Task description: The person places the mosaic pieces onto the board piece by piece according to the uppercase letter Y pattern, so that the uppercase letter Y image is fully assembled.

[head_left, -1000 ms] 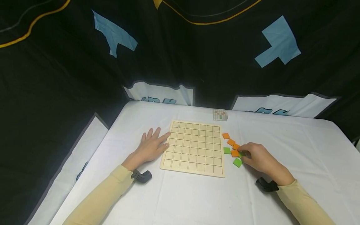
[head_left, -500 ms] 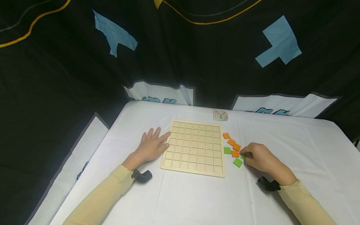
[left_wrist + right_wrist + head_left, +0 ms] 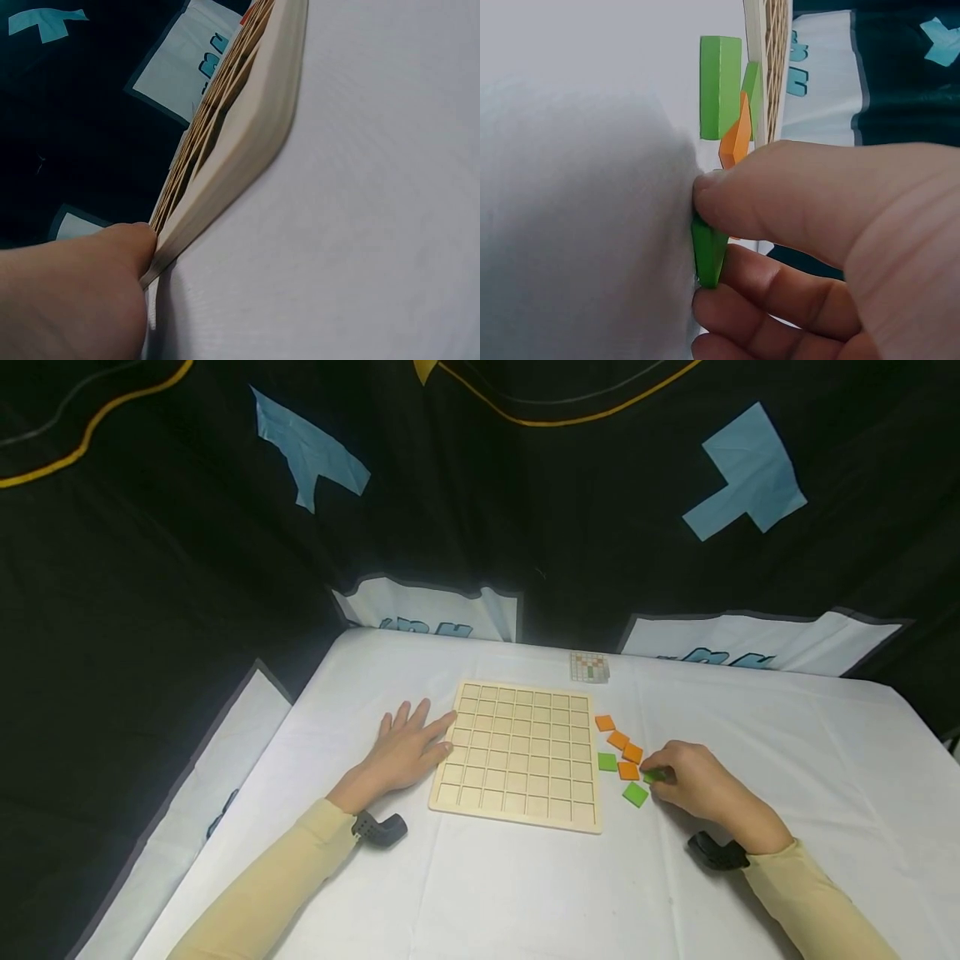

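A pale wooden grid board [image 3: 517,752] lies flat on the white cloth between the two hands. My left hand [image 3: 397,756] rests spread at its left side, thumb and index finger touching the rim; in the left wrist view the thumb [image 3: 127,240] meets the board's edge. To the right of the board my right hand [image 3: 693,785] pinches a green square tile [image 3: 709,255] between thumb and fingers, down at the cloth. Close by lie two more green tiles, one nearer me [image 3: 635,794] and one beside the board [image 3: 607,762], plus several orange tiles [image 3: 628,771].
Beyond the board's far right corner lies a small card [image 3: 589,667] printed with a coloured grid. A white cloth [image 3: 525,893] covers the table. Black curtain [image 3: 525,527] with blue patches hangs behind it.
My right hand has shifted slightly right, drawing the green tile away from the orange ones, and then stayed nearly still. The left hand and the board keep their places.
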Tool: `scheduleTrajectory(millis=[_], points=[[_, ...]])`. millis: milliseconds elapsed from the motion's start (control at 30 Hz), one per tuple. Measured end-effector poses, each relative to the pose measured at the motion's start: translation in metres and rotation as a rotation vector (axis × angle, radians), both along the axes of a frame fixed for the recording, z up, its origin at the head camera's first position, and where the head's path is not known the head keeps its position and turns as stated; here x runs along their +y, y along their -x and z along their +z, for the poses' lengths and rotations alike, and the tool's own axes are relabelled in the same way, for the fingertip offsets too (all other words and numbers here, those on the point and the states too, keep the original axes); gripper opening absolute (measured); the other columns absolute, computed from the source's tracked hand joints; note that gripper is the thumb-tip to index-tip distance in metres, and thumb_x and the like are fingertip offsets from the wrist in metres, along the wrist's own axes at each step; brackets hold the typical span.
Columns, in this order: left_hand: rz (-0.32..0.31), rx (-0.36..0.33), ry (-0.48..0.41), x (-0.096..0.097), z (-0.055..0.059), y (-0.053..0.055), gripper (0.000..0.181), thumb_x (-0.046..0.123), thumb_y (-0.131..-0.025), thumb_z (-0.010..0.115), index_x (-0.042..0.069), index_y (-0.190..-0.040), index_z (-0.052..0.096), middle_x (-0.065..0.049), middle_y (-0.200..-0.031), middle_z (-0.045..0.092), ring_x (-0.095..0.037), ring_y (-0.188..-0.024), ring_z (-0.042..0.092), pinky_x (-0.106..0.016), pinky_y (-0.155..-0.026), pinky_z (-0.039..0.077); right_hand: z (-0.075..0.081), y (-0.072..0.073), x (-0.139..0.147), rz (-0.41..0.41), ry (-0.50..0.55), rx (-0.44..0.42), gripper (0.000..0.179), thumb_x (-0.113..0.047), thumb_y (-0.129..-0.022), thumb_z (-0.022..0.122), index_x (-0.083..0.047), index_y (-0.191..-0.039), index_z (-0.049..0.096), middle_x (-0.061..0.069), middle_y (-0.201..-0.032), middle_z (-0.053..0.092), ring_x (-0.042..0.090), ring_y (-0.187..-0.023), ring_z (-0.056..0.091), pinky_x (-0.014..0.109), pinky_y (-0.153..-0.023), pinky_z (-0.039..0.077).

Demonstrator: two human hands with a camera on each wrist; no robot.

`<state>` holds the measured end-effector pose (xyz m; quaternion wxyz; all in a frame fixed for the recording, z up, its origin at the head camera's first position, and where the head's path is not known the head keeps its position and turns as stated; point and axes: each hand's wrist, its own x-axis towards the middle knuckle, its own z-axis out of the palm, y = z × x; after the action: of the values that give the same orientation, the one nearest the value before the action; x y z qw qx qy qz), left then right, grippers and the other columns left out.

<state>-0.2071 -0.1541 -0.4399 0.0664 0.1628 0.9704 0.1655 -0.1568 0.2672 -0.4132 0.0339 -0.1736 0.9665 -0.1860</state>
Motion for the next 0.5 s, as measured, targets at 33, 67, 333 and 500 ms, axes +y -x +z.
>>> scheduleTrajectory(millis=[33,67,333,500], points=[[0.001,-0.002,-0.001,0.0002,0.0001,0.0,0.059,0.044,-0.106,0.043,0.021,-0.159,0.037,-0.028,-0.168,0.016,-0.056,-0.155,0.005,-0.074,-0.122,0.003,0.0001,0.0,0.0,0.002,0.001,0.0,0.022,0.002,-0.078,0.078,-0.002,-0.099,0.079,0.006,-0.091,0.073,0.012,-0.076,0.057,0.029,-0.068,0.051],[0.002,-0.001,0.0,0.0004,0.0001,0.0,0.059,0.044,-0.106,0.043,0.021,-0.159,0.038,-0.028,-0.168,0.016,-0.056,-0.155,0.005,-0.074,-0.122,0.003,0.0002,0.0,0.0001,0.003,0.002,0.002,0.022,0.003,-0.078,0.078,-0.002,-0.099,0.079,0.006,-0.091,0.073,0.012,-0.076,0.057,0.029,-0.067,0.051],[0.0,0.009,0.007,0.0003,-0.0021,0.0,0.059,0.045,-0.106,0.043,0.021,-0.159,0.038,-0.029,-0.168,0.017,-0.056,-0.154,0.007,-0.074,-0.122,0.005,-0.0016,0.0003,0.0009,0.008,-0.011,-0.001,0.022,0.001,-0.078,0.08,-0.002,-0.1,0.08,0.006,-0.091,0.073,0.012,-0.076,0.057,0.029,-0.067,0.051],[0.001,0.004,-0.006,0.0002,-0.0015,-0.0002,0.059,0.045,-0.106,0.044,0.022,-0.159,0.038,-0.028,-0.168,0.016,-0.055,-0.155,0.006,-0.074,-0.122,0.003,-0.0014,0.0006,0.0017,0.015,-0.008,0.006,0.022,0.002,-0.078,0.079,-0.003,-0.099,0.08,0.006,-0.092,0.073,0.012,-0.077,0.058,0.03,-0.068,0.052]])
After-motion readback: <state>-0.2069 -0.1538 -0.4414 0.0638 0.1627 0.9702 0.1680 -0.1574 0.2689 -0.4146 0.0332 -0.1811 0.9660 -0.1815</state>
